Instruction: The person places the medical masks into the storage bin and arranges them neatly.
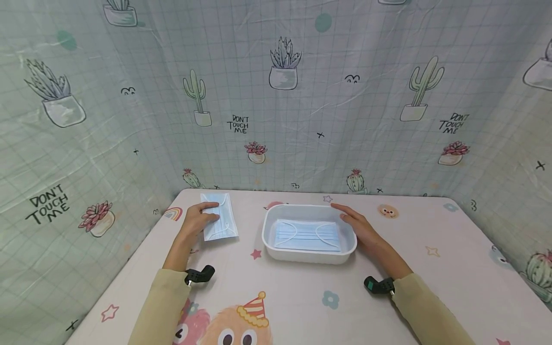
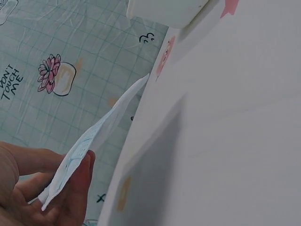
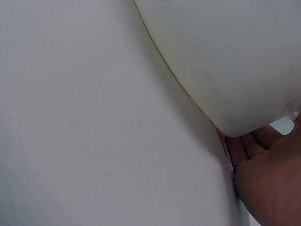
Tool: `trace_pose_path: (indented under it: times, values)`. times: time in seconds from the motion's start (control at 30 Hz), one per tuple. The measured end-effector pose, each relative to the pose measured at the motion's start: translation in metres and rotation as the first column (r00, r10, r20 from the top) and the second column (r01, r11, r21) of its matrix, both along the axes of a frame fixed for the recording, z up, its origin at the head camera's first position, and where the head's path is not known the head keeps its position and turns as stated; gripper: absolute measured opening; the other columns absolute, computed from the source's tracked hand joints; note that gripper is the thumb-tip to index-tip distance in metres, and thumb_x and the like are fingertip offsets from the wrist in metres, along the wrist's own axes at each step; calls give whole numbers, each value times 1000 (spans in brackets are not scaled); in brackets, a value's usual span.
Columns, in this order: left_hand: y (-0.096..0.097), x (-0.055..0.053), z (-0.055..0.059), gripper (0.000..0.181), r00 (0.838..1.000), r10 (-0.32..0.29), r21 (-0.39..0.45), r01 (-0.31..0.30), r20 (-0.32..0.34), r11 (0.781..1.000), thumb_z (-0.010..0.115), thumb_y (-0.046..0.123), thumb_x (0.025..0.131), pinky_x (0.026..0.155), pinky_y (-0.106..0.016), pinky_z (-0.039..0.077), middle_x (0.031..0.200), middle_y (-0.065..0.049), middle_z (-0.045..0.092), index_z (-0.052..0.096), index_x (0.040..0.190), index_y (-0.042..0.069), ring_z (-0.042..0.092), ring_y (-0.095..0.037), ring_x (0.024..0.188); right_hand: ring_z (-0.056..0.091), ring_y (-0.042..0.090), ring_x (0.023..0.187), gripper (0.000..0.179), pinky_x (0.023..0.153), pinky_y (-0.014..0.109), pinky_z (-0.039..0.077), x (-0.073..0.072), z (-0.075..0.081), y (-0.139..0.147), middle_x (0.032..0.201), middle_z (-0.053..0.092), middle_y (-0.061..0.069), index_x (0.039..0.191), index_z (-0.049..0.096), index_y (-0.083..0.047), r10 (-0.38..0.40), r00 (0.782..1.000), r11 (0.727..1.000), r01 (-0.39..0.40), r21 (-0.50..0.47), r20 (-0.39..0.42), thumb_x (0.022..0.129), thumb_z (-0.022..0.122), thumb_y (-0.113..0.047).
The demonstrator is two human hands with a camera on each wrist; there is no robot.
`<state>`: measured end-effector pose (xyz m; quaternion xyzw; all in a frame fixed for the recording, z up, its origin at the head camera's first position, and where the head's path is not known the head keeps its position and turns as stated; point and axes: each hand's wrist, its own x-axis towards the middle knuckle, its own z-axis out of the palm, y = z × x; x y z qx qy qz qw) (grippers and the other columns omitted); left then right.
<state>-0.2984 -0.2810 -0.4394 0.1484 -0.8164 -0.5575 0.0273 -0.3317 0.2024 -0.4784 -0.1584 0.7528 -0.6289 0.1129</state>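
Observation:
A pale blue pleated face mask with white ear loops is pinched in my left hand, thumb on its upper face and fingers beneath. In the left wrist view the mask shows edge-on, tilted over the table, its shadow below. A white plastic tub stands to its right. Inside the tub lies another blue mask, flat, its loops on top. My right hand holds the tub at its back right corner, thumb over the rim. In the right wrist view its fingers sit against the outer wall.
The table wears a pale cover printed with cartoon faces, stars and flowers. A hanging cloth with cactus prints encloses the back and both sides. Black wrist cameras are strapped to both arms.

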Motion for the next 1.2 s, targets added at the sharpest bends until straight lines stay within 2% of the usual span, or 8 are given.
trace_pose_path:
  times: [0.6,0.87,1.2]
  values:
    - [5,2,5,51,1000,4,-18,-4,-11,1000,64,9,97,118,-57,33,172,-14,22,59,147,13,31,-37,152,12,38,161,49,127,64,9,0,0,0,175,14,8,161,36,-16,3,1000,1000,-3,-5,-6,113,36,-21]
    - [6,1,9,51,1000,2,-19,-2,-26,1000,64,8,95,114,-52,36,171,-13,27,59,146,12,35,-33,147,12,38,161,49,127,65,10,1,1,0,175,15,7,161,37,-18,-3,1000,1000,3,-7,12,113,35,-22]
    - [7,2,14,51,1000,7,-17,-7,-22,1000,64,7,95,117,-53,33,171,-13,25,59,146,12,32,-34,149,9,37,162,49,127,65,9,0,2,0,175,14,6,161,37,-19,-15,1000,1000,14,11,21,112,36,-22]
